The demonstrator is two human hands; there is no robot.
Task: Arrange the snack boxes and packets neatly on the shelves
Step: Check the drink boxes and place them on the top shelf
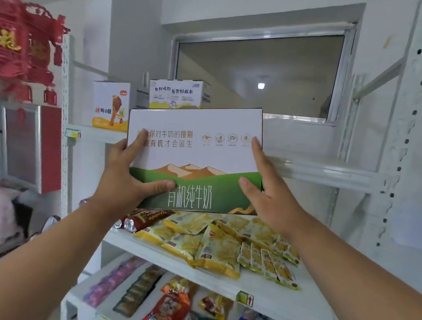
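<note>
I hold a large white and green milk box [194, 158] up in front of the shelf unit, at the height of the upper shelf [331, 173]. My left hand [129, 175] grips its left edge, thumb across the green front. My right hand [266, 187] grips its right edge, fingers along the side and thumb on the front. Behind it on the upper shelf stand a white and yellow drumstick snack box [110, 105] and a white and yellow carton [177, 94]. Below the box, yellow snack packets [217, 247] lie in a loose heap on the middle shelf [282, 293].
The lower shelf [86, 284] carries rows of purple, brown and red packets [166, 306]. A brown packet [143, 219] lies at the middle shelf's left end. A red paper ornament [18, 41] hangs at left above a red-framed cabinet [35, 144]. A window [258, 72] sits behind the shelves.
</note>
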